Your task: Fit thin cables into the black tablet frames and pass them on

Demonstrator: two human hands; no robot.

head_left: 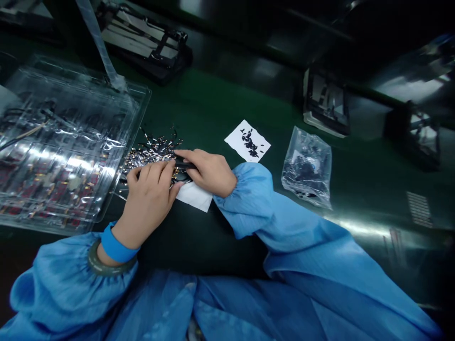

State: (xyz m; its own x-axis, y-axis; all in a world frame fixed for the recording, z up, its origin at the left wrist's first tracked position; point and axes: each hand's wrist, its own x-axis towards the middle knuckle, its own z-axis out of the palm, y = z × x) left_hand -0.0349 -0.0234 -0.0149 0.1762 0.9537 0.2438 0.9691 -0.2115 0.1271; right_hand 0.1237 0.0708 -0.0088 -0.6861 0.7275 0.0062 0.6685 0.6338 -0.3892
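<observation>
My left hand [151, 196] lies with its fingers curled down onto a pile of small thin metal parts [151, 150] on the green mat. What its fingertips pinch is hidden. My right hand [209, 171] is closed around a slim black tool [185, 165], probably tweezers, whose tip points left toward the left fingertips. Both hands rest over a white slip of paper [196, 196]. Both arms wear blue sleeves, and the left wrist carries a green bangle [103, 267].
A stack of clear plastic trays [64, 142] with small components fills the left. A white paper [248, 140] holding tiny black pieces lies beyond my right hand, and a clear bag [308, 166] of dark parts lies further right. Black fixtures [149, 40] stand at the back.
</observation>
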